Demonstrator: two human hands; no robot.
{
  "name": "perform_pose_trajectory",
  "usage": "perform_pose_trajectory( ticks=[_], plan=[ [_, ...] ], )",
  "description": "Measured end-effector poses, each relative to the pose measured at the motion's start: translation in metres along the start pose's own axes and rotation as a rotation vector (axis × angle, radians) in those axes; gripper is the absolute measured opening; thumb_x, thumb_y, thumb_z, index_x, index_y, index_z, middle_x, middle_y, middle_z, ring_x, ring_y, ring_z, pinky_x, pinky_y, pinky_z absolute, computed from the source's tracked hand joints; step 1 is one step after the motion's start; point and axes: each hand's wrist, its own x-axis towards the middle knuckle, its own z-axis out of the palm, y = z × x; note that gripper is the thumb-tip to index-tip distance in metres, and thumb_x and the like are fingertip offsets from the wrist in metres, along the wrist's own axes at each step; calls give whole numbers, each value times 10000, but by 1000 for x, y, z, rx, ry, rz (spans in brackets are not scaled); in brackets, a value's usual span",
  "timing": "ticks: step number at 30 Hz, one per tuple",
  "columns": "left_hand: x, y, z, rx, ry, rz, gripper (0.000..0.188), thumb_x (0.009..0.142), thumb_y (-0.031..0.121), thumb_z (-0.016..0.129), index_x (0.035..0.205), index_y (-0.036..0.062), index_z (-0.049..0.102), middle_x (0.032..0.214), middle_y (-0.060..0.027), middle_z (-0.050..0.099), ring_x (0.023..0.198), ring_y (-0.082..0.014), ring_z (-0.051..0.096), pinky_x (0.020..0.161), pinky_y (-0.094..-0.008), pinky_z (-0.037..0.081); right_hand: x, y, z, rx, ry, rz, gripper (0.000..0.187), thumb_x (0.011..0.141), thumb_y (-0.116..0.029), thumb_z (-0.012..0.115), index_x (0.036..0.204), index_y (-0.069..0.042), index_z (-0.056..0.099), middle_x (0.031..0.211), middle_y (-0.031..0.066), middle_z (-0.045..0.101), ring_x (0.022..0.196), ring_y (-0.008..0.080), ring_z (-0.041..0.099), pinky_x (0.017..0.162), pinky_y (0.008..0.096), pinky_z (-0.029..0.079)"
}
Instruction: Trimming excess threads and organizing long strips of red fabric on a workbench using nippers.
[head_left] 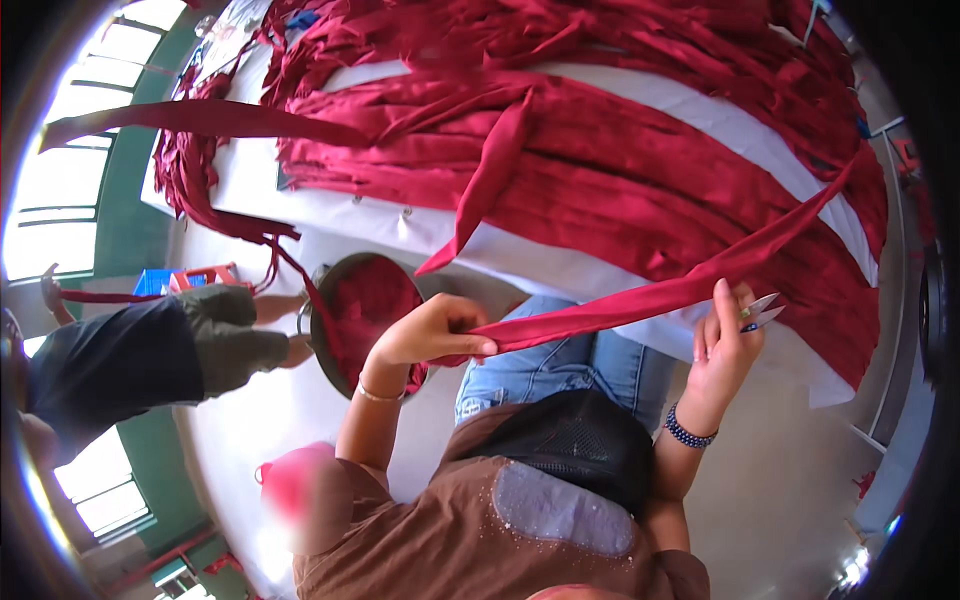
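Red and narrow, one long strip is spanning the space before the counter and reaching over the counter's right part; our left grip is pinching it between thumb and fingers, just off the counter's near edge; our right grip, near the counter's right part, is grasping small scissors with parted blades, a fingertip seeming to touch the strip, though we cannot tell whether it is pinching there too; more red strips are lying lengthwise on the counter, and a round bin of red cloth is standing before the counter's left part; to work well, we should be holding the span flat, taut and untwisted, and turning the blade tips clear of the fabric and our fingers.
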Motion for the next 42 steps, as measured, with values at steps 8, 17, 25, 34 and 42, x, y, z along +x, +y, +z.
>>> perform_pose_trajectory(
  ticks=[8,17,25,34,42],
  plan=[
    [-2,-23,-4,-271,-12,97,193,797,84,722,833,-12,558,792,-16,537,756,-93,519,673,-223,404,0,-2,-6,32,-11,-19,193,843,-107,640,741,-61,483,507,-74,335,364,8,217,332,199,168],
    [-2,-35,-14,-32,-134,33,364,728,250,805,850,-27,602,755,19,554,709,-68,486,637,-224,413,0,1,-8,60,-34,-11,158,854,-104,630,798,-45,494,515,-71,331,364,13,206,323,203,162],
    [-1,-39,-16,-93,-149,204,279,862,214,664,750,1,524,755,-23,461,701,-107,442,625,-255,360,0,4,-9,90,-1,-2,155,867,-92,614,790,-48,487,479,-72,290,363,8,178,332,201,142],
    [-8,-75,-26,-7,-30,15,243,900,230,622,784,34,537,669,61,434,585,-18,402,495,-208,318,-2,7,-4,47,1,-4,121,886,-104,607,852,-35,513,476,-69,264,364,5,167,344,198,123],
    [-16,-64,-25,-183,-78,-4,154,852,72,648,935,-23,559,792,-27,618,712,-95,615,598,-221,510,0,8,-9,4,-18,-30,140,896,-113,591,817,-27,514,468,-66,257,356,4,165,334,202,105]
  ],
)
